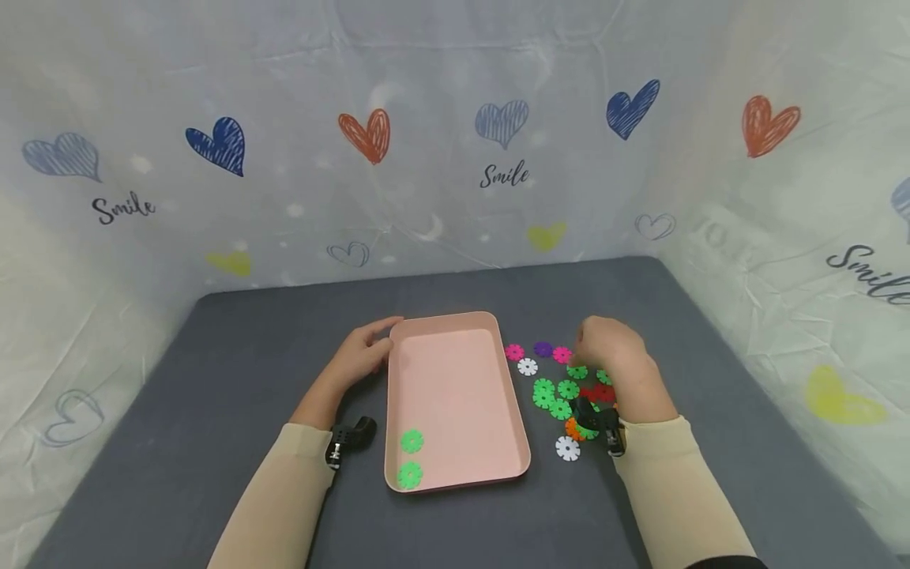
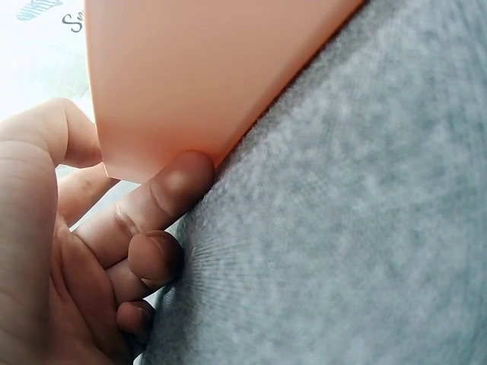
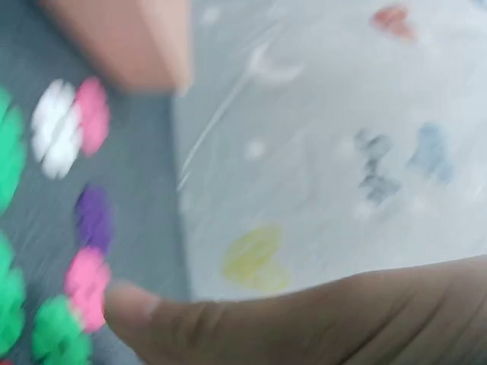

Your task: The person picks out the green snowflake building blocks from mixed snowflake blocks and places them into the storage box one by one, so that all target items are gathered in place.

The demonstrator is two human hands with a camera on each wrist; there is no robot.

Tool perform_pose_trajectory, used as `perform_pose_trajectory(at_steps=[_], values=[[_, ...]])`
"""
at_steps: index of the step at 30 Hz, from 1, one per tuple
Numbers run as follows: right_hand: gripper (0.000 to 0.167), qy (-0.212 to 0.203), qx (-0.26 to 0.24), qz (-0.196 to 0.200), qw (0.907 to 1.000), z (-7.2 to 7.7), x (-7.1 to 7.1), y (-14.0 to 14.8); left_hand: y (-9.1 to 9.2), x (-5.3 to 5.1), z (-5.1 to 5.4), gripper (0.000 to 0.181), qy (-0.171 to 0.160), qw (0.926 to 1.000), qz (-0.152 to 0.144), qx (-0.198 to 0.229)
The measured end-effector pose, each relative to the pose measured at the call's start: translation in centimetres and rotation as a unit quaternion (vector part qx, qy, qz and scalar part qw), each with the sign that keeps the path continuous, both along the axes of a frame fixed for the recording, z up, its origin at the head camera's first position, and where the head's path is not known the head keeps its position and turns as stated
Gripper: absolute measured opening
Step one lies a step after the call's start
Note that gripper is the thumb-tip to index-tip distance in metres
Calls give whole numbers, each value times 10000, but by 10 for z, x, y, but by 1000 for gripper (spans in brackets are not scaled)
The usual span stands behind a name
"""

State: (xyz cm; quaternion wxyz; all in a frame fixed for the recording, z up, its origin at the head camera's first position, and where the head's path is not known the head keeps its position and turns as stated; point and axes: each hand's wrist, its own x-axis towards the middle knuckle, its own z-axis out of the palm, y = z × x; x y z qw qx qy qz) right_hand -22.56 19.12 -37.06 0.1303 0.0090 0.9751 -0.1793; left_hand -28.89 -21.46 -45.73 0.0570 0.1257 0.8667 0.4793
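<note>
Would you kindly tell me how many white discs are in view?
2: one white disc just right of the pink tray, another white disc nearer the wearer, below an orange disc. More may be hidden beneath the right wrist.

The shallow, rectangular pink tray (image 1: 458, 387) is lying flat, open side up, on the desk (image 1: 192, 427). Two green notched discs (image 1: 411, 442) are resting at its near-left end; loose multicoloured discs (image 1: 560, 408), some overlapping, are lying to its right.

A heart-printed pale sheet (image 1: 426, 205) rises behind the gray tabletop (image 1: 242, 371)
</note>
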Motion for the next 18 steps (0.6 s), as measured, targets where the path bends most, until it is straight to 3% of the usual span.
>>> perform_pose_trajectory(at_steps=[3,6,9,14,18], values=[[36,-533,239,-266,9979,-10,-3,9,0,1,0,57,-14,10000,9,-2],[45,-608,265,-376,9971,-18,-6,10,0,1,0,57,-21,10000,9,2],[43,-641,162,-392,9970,-22,-8,10,0,1,0,57,-30,10000,-6,-9],[22,-322,-853,-413,9950,-16,-8,9,0,0,-1,57,-3,10000,-5,-28],[14,291,-2091,-138,9774,5,-4,-12,0,-1,-3,57,45,10000,20,4]])
